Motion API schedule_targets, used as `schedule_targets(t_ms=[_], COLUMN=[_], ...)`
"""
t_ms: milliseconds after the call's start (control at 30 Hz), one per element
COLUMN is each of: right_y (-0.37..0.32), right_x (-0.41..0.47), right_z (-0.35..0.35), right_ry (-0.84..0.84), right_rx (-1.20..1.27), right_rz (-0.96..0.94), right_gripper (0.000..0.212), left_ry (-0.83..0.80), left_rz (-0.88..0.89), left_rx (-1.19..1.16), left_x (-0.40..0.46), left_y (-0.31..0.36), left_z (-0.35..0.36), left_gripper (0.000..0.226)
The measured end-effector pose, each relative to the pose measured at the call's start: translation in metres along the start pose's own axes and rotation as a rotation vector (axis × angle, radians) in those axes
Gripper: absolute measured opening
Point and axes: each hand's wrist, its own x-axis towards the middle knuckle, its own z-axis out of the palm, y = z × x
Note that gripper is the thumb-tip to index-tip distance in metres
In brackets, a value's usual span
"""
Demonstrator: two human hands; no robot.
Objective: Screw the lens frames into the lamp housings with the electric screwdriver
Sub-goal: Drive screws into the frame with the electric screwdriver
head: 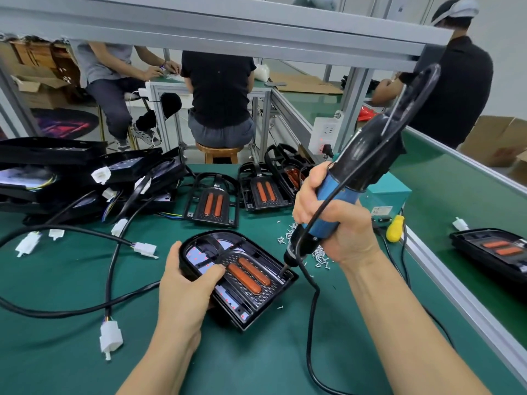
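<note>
Left hand [186, 283] is gripping the lamp housing [238, 280] on the desk [71, 352]; right hand [333, 220] is clasping the electric screwdriver [342, 178], driving a corner screw. Next corner likely needs realignment.

A lamp housing [239, 277] lies mid-worktop [71, 352]; loose screws [319, 256] just right of it, lens frames [212, 201] behind, stacked housings [71, 172] at the far-left edge.

We see a bright, evenly lit scene with soft light from above. Faint shadows lie under the hands on the green surface [71, 352]. Straight rails bow toward twelve and three o'clock from wide-angle distortion. Glossy black plastic shows mild glare; focus is sharp centrally.
</note>
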Motion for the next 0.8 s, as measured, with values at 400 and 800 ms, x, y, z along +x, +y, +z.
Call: schedule_targets(t_ms=[400,800], right_y=[0.003,-0.021], right_x=[0.001,-0.002], right_z=[0.006,-0.009], right_ry=[0.033,0.34], right_rx=[-0.079,0.056], right_rz=[-0.031,-0.173], right_gripper=[0.035,0.028], left_ry=[-0.019,0.096], left_rz=[-0.03,-0.051], left_rx=[0.005,-0.085], left_x=[0.0,-0.016], left_y=[0.008,0.008], left_z=[0.002,-0.006], left_gripper=[0.073,0.071])
